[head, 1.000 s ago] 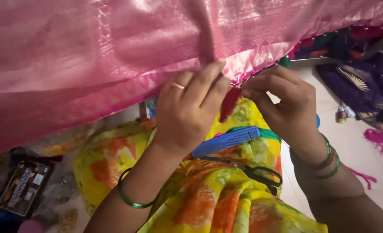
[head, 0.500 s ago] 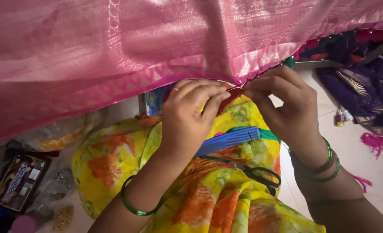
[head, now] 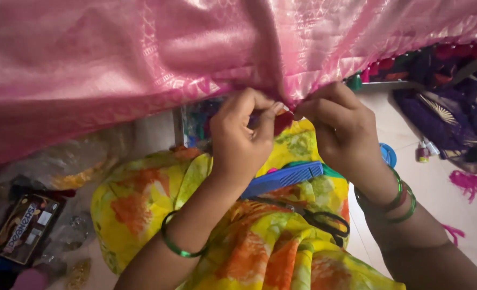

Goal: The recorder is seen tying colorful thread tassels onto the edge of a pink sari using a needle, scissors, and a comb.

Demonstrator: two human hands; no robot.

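Observation:
A shiny pink woven cloth [head: 141, 53] hangs across the top of the view. My left hand [head: 241, 137] and my right hand [head: 340, 123] meet at its lower edge, fingertips pinched together on the border. A small red tassel [head: 281, 122] of thread hangs between the two hands, held at the cloth's edge. Both wrists wear green bangles. My lap is covered by a yellow and orange flowered cloth [head: 260, 247].
A blue comb [head: 289, 176] and black-handled scissors [head: 319, 219] lie on my lap. Dark purple fabric [head: 453, 118] and pink tassels [head: 472, 182] lie on the floor at right. A dark printed packet [head: 26, 228] and clear bags lie at lower left.
My left hand has curled its fingers from flat against the cloth into a pinch at the edge. Both hands have shifted slightly up and closer together, gathering the border.

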